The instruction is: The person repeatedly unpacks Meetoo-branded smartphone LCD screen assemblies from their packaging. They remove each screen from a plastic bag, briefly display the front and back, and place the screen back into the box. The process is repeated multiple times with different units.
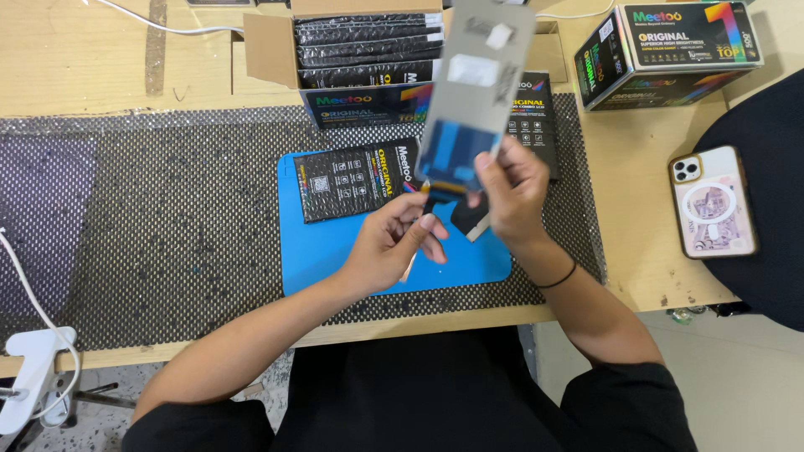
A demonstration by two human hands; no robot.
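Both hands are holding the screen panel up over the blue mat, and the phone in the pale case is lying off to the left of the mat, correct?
Not quite. The head view shows the phone lying to the right of the blue mat, near the table's right edge. The rest holds: the left hand and right hand hold the screen panel up over the mat.

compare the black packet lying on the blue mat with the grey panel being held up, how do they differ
The black packet lies flat on the blue mat, untouched; the grey panel is raised above the table, held at its lower end by the right hand, with the left hand at its bottom edge. The packet is black and printed; the panel is plain grey with a blue patch. Both are flat rectangles.
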